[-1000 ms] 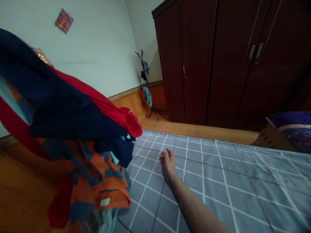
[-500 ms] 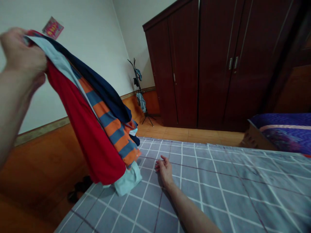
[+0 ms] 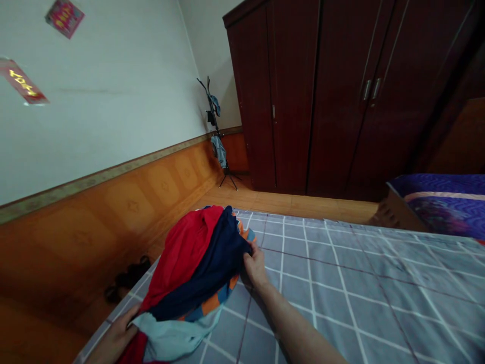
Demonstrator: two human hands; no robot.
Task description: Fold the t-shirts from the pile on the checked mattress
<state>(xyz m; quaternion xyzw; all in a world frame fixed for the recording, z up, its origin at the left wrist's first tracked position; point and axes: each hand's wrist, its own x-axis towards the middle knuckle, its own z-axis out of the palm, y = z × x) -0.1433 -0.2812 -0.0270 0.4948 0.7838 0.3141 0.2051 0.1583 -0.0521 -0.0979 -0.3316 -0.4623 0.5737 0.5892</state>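
Dark wood wardrobe doors fill the far side of the room, a coat stand stands in the corner beside them, and a pair of sandals sits on the floor by the wood-panelled wall. Your bundle of clothes, red, navy, orange-striped and pale blue layers heaped together, lies on the grey checked bed, right at its left edge and towards the near end. Its long axis runs diagonally, from the red and navy folds at the far top down to the pale blue cloth at the lower left. Your right hand is at the bundle's right side, its grip closed on the navy edge. Your left hand sits at the lower end against the red and pale blue cloth, nearer the bed's edge; you can't tell whether that grip is closed. Purple bedding lies at the far right.
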